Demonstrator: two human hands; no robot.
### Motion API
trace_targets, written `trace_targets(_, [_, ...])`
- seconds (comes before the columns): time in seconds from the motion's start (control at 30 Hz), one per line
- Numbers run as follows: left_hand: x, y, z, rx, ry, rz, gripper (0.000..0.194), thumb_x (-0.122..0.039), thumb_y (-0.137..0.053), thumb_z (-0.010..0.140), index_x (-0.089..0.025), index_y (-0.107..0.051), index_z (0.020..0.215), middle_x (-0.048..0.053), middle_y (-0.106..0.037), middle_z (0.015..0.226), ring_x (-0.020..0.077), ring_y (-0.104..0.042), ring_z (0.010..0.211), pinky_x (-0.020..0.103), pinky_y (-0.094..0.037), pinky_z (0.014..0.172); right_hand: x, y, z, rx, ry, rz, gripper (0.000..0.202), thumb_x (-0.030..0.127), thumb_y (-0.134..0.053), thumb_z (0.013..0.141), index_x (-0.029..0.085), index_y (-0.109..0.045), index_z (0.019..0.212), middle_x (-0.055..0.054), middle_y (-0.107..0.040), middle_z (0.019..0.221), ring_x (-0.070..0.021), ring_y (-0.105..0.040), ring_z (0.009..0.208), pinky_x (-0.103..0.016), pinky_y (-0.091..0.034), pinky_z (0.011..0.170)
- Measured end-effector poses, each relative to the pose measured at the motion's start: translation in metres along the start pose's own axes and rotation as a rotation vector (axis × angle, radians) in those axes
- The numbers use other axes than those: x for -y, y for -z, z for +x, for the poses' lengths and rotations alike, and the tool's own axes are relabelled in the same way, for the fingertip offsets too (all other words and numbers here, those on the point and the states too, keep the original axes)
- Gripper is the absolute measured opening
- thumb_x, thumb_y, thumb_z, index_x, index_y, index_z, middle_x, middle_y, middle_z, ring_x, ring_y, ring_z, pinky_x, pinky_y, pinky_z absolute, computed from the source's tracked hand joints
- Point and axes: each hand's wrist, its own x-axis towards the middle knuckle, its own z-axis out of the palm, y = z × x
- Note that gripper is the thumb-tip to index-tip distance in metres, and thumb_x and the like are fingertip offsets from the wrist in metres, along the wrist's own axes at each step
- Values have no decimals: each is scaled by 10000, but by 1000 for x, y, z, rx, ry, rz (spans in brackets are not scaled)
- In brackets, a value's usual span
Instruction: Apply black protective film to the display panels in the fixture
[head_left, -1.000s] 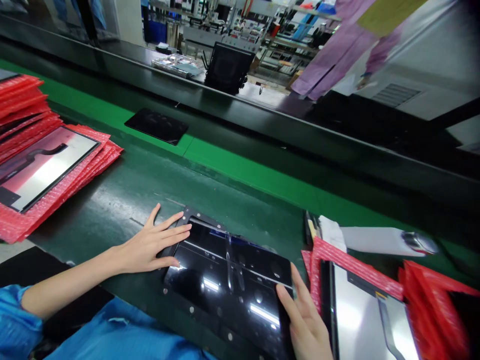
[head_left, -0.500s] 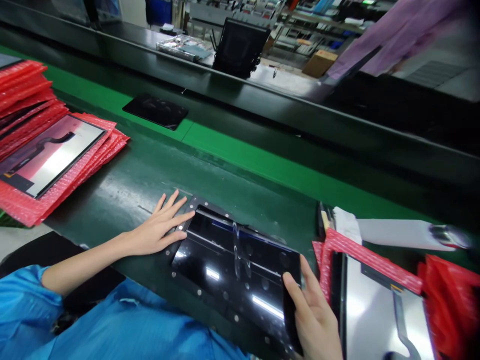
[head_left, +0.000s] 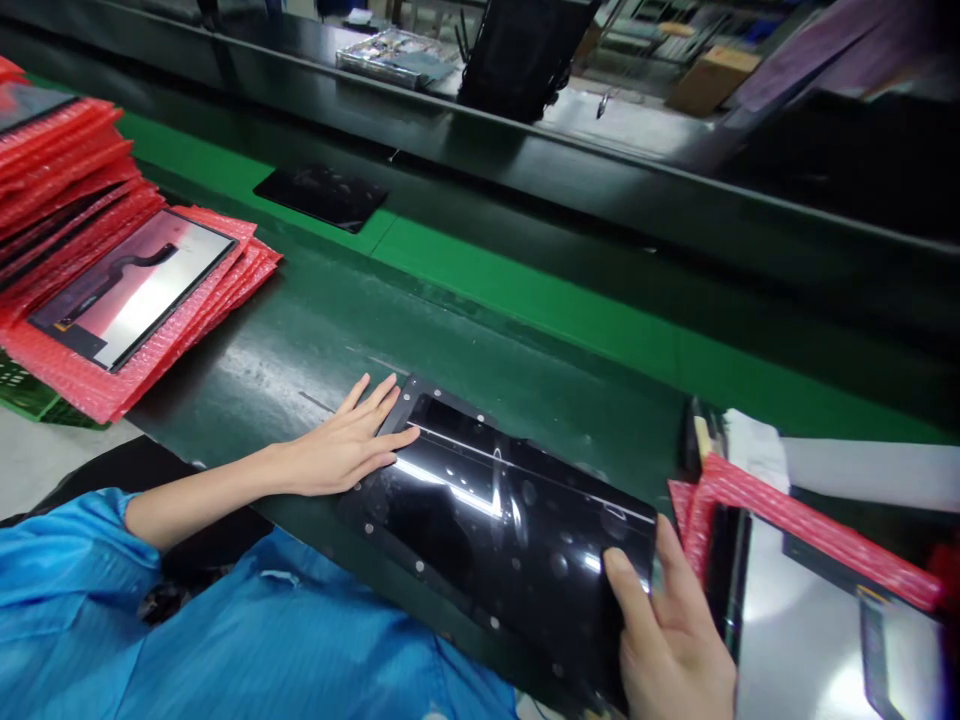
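A glossy black screen panel (head_left: 517, 530) lies over a dark flat fixture (head_left: 420, 567) dotted with several round silver spots. My right hand (head_left: 675, 620) grips the panel's right end, thumb on top and fingers at the far side and partly hidden beneath. Bright light streaks and faint marks show on the panel's surface. My left hand (head_left: 352, 445) lies flat with fingers spread, at the fixture's left edge, and its fingertips reach the panel's left end. It holds nothing.
Red bubble-wrap sleeves (head_left: 217, 300) are piled at left, a silver-backed screen (head_left: 150, 280) on top. Another silver-backed screen (head_left: 810, 620) lies at right by red wrap (head_left: 810, 515) and a white roll (head_left: 870, 470). A black panel (head_left: 322, 197) rests on the green strip (head_left: 480, 270).
The view has swung, so most things sit further right in the picture. The reflections on the panel have changed as it shifts slightly in my right hand. My left hand stays flat at the fixture.
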Motion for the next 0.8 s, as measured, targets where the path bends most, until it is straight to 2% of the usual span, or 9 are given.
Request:
trace_targets(0.1, [-1,5,1,33,-18,11,620,-406,-474,997,-300,-237,1560,96,35,1657,336,50,1527,653,-72,1215,1,0,1,-14,2,-6,897,607,-717,759,270,-387,1522,-57,-523,1471,-330,-458,1366,-472,-354,1160])
trace_targets(0.2, [-4,10,1,77,-43,49,856,-585,-592,886,-262,-197,1572,156,25,1650,386,80,1514,691,-44,1189,-7,2,6,-12,29,-54,871,616,-696,775,213,-423,1498,-101,-625,1340,-350,-536,1280,-505,-408,1109])
trace_targets(0.27, [-6,11,1,91,-42,72,933,-600,-628,852,-255,-154,1579,182,-14,1647,399,78,1511,720,-32,1168,-15,4,9,-28,72,-84,841,611,-691,781,188,-459,1471,-112,-648,1287,-347,-569,1229,-507,-413,1094])
trace_targets(0.33, [-8,11,0,89,-31,89,948,-572,-644,853,-251,-129,1581,197,-51,1643,406,56,1512,732,-44,1157,-24,6,13,-56,169,-134,781,605,-678,793,192,-507,1433,-106,-629,1294,-331,-569,1211,-490,-402,1093])
trace_targets(0.43, [-8,6,-1,88,-39,150,941,-560,-645,857,-235,-137,1580,218,-89,1635,418,7,1513,730,-88,1151,-35,14,24,-67,404,-298,646,601,-617,841,206,-594,1352,-101,-600,1227,-298,-553,1165,-465,-407,1061])
trace_targets(0.5, [-6,2,-2,71,-56,212,928,-571,-636,859,-222,-163,1577,232,-110,1628,427,-29,1512,729,-109,1147,-40,24,36,-9,515,-411,572,592,-579,870,208,-644,1288,-102,-586,1116,-286,-553,1099,-470,-423,1020])
trace_targets(0.6, [-1,-4,-4,17,-81,275,878,-571,-625,866,-234,-221,1568,217,-151,1627,428,-101,1509,719,-104,1157,-38,42,62,116,550,-482,491,570,-542,896,219,-686,1207,-95,-568,1013,-276,-566,1012,-470,-458,949])
trace_targets(0.7, [-1,-7,-5,-22,-81,319,810,-555,-602,885,-241,-276,1557,199,-237,1612,423,-163,1501,710,-77,1170,-26,53,92,235,506,-441,449,538,-548,888,230,-678,1186,-84,-554,1016,-242,-596,918,-424,-507,862])
trace_targets(0.8, [-4,-10,-1,-69,-41,378,748,-534,-552,920,-232,-292,1553,199,-311,1585,424,-175,1497,729,-57,1162,-12,53,122,430,358,-396,431,509,-634,811,226,-656,1134,-68,-554,1047,-198,-607,823,-373,-541,740])
